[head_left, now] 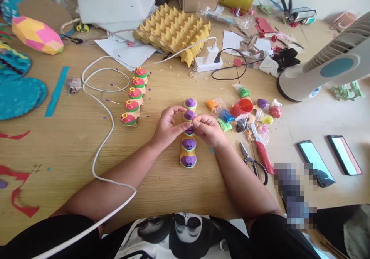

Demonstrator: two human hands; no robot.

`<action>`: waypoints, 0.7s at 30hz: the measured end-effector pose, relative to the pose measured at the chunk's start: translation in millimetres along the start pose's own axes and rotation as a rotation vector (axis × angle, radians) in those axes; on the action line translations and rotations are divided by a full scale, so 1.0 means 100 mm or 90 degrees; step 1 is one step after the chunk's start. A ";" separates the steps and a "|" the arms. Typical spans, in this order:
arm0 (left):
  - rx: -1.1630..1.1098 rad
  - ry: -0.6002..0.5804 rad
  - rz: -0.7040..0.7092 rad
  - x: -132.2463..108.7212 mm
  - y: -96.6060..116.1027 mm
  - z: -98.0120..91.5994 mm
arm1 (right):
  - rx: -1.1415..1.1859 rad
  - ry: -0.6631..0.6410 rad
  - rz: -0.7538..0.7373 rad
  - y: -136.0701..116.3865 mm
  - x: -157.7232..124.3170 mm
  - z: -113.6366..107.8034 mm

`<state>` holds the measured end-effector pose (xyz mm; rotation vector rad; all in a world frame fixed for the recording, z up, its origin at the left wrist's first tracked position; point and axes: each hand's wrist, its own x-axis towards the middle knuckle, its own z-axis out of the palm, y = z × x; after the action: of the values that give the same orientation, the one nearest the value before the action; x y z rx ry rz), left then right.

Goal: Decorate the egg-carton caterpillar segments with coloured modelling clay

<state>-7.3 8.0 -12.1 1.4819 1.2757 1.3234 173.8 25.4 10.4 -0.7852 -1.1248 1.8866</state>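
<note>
Landmark: row of five yellow egg-carton cups with purple tops, below both hands. Left hand, at its left: thumb and forefinger apart. Right hand, at its right: thumb and forefinger pinched; cannot tell whether anything sits between. Step in hand, judged: fine fingertip work over the middle cups; next move calls for a light touch. Left of row: red-and-green egg-carton row. Right: small orange-red cup, black-handled metal scissors. White cable, also left, could snag.
</note>
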 end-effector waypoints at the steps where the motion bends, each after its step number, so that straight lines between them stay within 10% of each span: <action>1: 0.010 0.000 0.002 0.00 -0.01 0.00 | 0.010 -0.008 0.008 -0.01 0.00 0.00; 21: -0.036 0.029 0.065 0.01 0.07 0.01 | 0.102 0.004 0.024 -0.03 0.01 0.00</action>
<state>-4.7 8.0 -5.3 1.5012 1.1954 1.4554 173.9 26.9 13.1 -0.7266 -0.9478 1.9770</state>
